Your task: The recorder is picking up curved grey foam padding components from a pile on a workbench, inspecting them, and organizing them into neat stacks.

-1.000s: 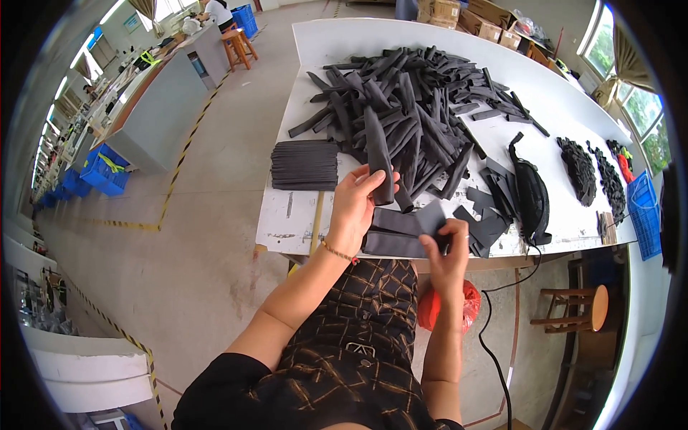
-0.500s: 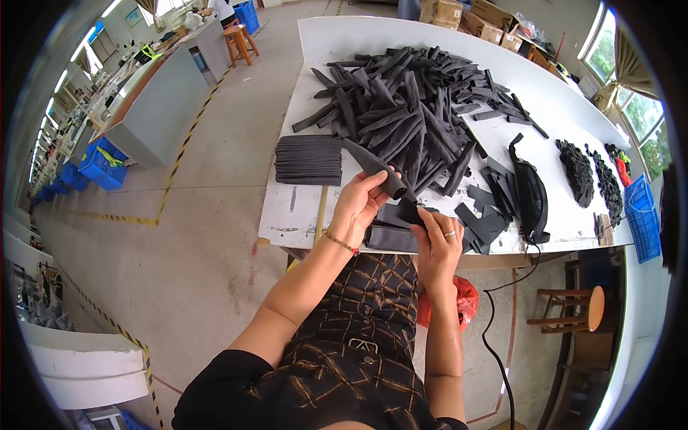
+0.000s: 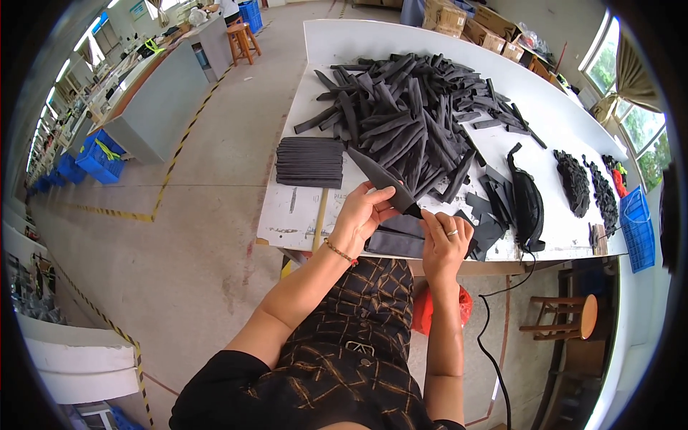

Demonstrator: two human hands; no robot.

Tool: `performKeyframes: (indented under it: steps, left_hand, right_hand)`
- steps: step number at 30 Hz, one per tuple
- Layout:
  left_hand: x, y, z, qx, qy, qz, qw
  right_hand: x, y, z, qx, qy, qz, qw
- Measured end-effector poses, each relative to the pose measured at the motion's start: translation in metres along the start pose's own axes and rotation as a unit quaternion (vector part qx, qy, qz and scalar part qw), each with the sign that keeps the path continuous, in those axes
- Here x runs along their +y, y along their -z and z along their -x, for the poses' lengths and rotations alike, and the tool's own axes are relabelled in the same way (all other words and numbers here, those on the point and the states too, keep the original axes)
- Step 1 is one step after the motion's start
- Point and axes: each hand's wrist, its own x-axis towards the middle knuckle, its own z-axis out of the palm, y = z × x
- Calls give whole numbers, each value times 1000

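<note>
A long, dark grey fabric sleeve [image 3: 378, 176] lies slantwise across the fingers of my left hand [image 3: 364, 212], thumb on top. At the sleeve's near end, my right hand [image 3: 446, 240] pinches a small black piece [image 3: 413, 210] between thumb and fingers. Part of that piece appears to sit inside the sleeve's mouth; how far, I cannot tell. A large heap of similar sleeves [image 3: 401, 118] lies beyond my hands. To the left, several sleeves form a neat flat stack [image 3: 309, 162]. Under my hands, a folded dark piece [image 3: 394, 242] rests at the table's front edge.
Flat black pieces [image 3: 489, 233] and a black pouch-like bag [image 3: 527, 201] lie to the right on the white table [image 3: 287, 215]. Bundles of dark material [image 3: 573, 183] and a blue basket [image 3: 637, 229] are farther right. A wooden stool [image 3: 566, 317] and red bag [image 3: 459, 304] are below.
The sleeve has turned, its near end now meeting the black piece. My right hand has shifted slightly right and nearer to me, still pinching.
</note>
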Motion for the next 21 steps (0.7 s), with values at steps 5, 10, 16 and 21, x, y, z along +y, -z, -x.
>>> performKeyframes:
  steps: [5,10,16,21]
  left_hand:
    - [-6,-19,17,13,-48,-30,998]
    - [-20,-21,33,-2,-174,-89,981]
    - [-13,-23,33,-131,-73,-12,989]
    - [-28,-17,29,-177,-126,-64,974]
  right_hand:
    - [-4,-5,2,-2,0,22,1000]
    - [-16,-14,10,-22,-34,6,999]
    - [-35,-11,21,-77,-71,-117,988]
    - [-20,4,29,-117,-78,-159,977]
